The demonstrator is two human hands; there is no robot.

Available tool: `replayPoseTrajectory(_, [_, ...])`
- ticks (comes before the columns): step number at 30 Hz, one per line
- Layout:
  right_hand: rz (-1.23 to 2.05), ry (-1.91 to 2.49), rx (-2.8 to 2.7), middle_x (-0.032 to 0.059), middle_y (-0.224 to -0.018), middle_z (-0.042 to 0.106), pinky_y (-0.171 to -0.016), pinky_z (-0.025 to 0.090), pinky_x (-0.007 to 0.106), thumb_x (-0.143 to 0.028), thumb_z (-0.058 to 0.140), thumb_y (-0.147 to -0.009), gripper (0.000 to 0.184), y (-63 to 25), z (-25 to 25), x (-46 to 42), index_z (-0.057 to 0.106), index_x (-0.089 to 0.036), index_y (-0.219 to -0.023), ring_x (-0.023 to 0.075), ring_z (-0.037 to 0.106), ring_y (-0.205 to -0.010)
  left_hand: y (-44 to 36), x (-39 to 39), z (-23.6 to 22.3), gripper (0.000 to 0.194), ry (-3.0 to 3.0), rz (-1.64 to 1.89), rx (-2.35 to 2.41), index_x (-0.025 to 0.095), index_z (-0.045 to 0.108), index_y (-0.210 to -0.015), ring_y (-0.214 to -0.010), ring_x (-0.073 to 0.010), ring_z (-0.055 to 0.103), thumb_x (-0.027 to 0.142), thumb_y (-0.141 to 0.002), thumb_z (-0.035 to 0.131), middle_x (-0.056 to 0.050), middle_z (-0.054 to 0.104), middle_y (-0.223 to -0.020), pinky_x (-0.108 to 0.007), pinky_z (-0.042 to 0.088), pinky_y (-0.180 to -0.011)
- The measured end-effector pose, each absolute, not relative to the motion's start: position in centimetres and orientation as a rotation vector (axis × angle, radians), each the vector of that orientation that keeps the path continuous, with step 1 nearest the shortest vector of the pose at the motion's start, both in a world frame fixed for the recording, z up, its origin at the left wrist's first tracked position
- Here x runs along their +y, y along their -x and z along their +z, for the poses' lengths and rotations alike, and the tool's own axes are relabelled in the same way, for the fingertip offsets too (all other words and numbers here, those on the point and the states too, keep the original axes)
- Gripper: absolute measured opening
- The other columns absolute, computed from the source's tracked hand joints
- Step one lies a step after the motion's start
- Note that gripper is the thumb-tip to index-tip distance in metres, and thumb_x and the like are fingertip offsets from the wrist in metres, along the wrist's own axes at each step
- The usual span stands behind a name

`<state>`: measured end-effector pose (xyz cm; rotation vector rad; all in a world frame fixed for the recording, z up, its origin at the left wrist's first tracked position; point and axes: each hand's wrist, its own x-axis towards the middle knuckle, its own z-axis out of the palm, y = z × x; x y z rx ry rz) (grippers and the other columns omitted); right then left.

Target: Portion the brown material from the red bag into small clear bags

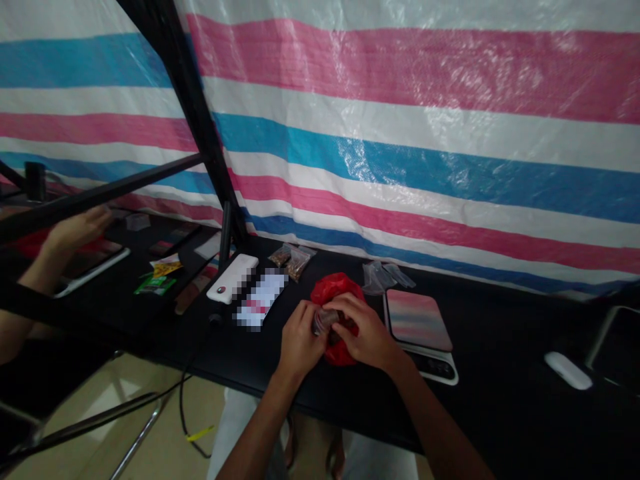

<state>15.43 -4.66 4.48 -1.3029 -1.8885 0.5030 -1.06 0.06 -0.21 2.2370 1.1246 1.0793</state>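
A small greyish roll (324,321), its material too small to tell, sits between the person's two hands, just above the middle of the black table (500,347). The left hand (300,343) closes narrowly around its near side, and the right hand (363,330) curves over from the other side, its fingers (345,305) pressing on the roll. A crumpled red plastic bag (337,287) bunches directly behind and under the hands, touching both. Just right of it stands a white kitchen scale (435,368) with a pink-and-blue gradient top. Behind the scale lie clear plastic bags (380,277). To the left, two small clear bags of something brown (293,263) lie near a white power bank (233,278) and a pixelated card (261,299). Further right rests a white oblong object (567,370). A black cable (193,393) hangs from the table edge. Left of a black frame bar (200,120), a bare hand (77,230) reaches over a dark surface; I cannot tell whether it is a reflection or a co-worker's. A pink, blue and white striped tarpaulin (400,67) hangs behind the table.
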Motion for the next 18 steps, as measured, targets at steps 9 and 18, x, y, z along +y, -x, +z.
replayPoseTrajectory(9, [0.420,1.319,-1.953,0.0062,-0.116,0.067,-0.094,0.047,0.037,-0.019,0.062,-0.092,0.035,-14.8,4.4,-4.6,0.062,-0.026,-0.126,0.0226,0.063,-0.105,1.1,0.1,-0.6,0.014,-2.292,1.033,1.173,0.023,0.056,-0.097,-0.086,-0.0227,0.063,0.016,-0.085,0.058,-0.004,0.061,-0.095,-0.033,0.050,-0.074])
replayPoseTrajectory(18, [0.223,1.406,-1.791,0.0082,-0.111,0.068,-0.091,0.045,0.037,-0.028,0.055,-0.096,0.022,-15.9,3.9,-4.3,0.062,-0.024,-0.116,0.0249,0.062,-0.104,1.0,0.2,0.4,0.010,-1.998,1.251,1.162,0.023,0.053,-0.085,-0.077,-0.0168,0.058,0.024,-0.089,0.063,0.000,0.054,-0.087,-0.027,0.046,-0.070])
